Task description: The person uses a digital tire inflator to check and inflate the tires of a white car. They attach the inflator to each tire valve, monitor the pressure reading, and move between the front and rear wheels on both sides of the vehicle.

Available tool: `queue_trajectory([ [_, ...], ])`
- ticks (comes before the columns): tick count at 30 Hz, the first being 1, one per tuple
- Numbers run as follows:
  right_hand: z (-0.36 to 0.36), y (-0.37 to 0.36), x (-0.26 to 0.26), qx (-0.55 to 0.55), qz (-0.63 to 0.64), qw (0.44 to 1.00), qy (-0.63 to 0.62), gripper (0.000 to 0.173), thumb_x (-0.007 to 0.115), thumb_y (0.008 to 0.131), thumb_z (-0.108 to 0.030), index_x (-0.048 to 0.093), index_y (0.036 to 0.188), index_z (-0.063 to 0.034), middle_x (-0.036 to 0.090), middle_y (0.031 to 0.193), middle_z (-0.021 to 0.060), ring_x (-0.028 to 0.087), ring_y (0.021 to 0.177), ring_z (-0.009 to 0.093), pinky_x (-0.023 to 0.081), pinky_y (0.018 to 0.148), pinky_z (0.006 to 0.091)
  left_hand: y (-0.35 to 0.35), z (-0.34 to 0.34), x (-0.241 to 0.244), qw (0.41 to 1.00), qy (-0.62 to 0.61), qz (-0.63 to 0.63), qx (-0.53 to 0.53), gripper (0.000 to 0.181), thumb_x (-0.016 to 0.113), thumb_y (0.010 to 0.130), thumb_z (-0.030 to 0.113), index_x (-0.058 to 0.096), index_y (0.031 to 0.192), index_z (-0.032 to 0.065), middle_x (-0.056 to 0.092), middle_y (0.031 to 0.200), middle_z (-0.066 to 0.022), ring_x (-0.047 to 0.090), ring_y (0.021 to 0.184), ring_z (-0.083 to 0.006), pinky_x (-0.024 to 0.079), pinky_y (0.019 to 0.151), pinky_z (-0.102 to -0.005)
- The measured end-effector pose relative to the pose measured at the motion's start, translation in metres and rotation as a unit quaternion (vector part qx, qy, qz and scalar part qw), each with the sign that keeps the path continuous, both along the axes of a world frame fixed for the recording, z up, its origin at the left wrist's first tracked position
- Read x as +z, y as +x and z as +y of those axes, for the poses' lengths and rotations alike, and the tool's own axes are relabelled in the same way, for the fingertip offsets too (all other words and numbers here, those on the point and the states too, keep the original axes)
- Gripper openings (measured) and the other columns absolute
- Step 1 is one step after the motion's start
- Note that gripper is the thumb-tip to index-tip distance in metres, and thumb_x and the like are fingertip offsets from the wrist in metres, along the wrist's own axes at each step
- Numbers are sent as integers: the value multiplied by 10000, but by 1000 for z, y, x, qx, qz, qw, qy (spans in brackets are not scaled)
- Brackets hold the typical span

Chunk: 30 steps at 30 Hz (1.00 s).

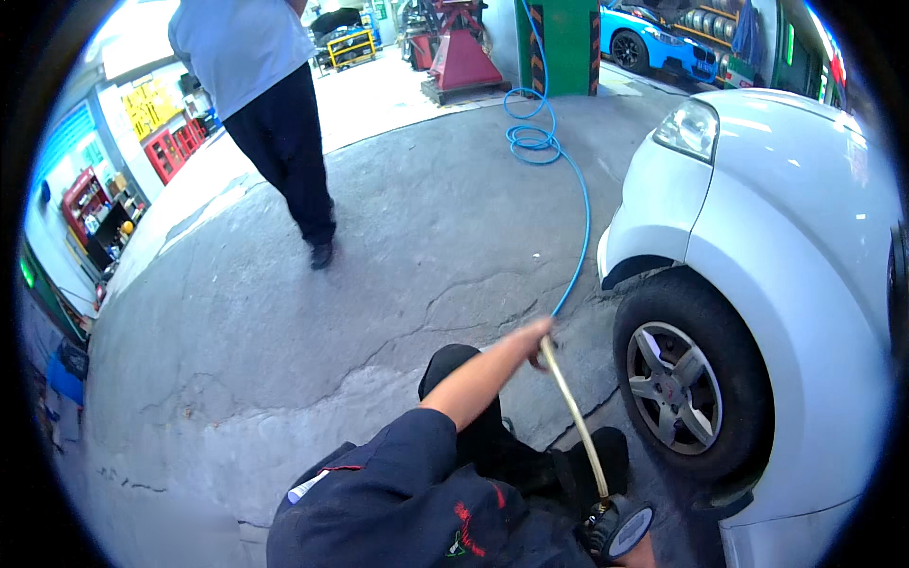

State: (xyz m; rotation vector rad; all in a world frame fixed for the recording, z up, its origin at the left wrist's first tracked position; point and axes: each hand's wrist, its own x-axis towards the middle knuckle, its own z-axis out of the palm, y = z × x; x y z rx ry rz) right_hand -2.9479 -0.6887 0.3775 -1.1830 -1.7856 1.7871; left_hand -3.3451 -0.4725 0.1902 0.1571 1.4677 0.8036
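My left hand (540,342), arm stretched forward, is closed around the upper end of a translucent yellowish hose (574,412). From that hand a blue air hose (584,234) runs away over the floor. The yellowish hose leads down to a tyre inflator with a round dial gauge (630,532) at the bottom of the view. My right hand (641,554) holds the inflator; most of it is hidden behind the gauge and cut off by the frame. Right of my knees is the front wheel (673,389) of a white car (767,234), with a five-spoke rim and black tyre.
A person (277,128) in dark trousers stands ahead on the left. Blue hose coils (532,142) lie near a green pillar (561,50). Beyond are a red machine stand (461,60) and a blue car (657,42). The concrete floor (341,305) is cracked.
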Motion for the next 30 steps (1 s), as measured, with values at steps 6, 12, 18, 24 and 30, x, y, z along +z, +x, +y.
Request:
queue_trajectory([
  [6,-8,14,-22,-29,-57,998,-25,660,810,553,-131,555,1149,-11,612,1110,94,562,1053,230,436,910,355,67,9,-26,933,-16,-337,126,576,568,868,371,332,1079,-110,485,926,-197,543,725,-237,520,621,-359],
  [12,-23,62,-72,-55,-178,977,-101,648,814,545,-117,567,1135,-13,625,1096,97,574,1047,234,446,902,360,-12,48,39,939,189,-50,283,433,441,898,433,464,1084,43,510,845,-190,521,531,-290,460,470,-405],
  [18,-67,122,-126,-114,-192,966,-133,664,805,529,-83,558,1138,12,631,1077,130,588,1014,250,457,885,366,15,41,109,927,291,-176,158,432,405,912,521,497,921,99,423,666,-19,477,583,-185,321,427,-280],
  [24,-112,147,-111,-121,-325,921,-175,684,799,517,-111,549,1139,23,630,1076,129,596,993,240,466,860,376,50,64,100,952,242,-89,163,415,434,907,535,404,797,136,396,625,-2,449,539,-159,293,431,-272],
  [30,-143,160,-101,-152,-222,936,-227,503,772,573,-86,599,1038,-1,648,952,88,599,892,201,475,815,349,172,25,7,861,267,272,-338,679,359,890,647,544,974,-2,515,676,-77,528,515,-181,396,398,-310],
])
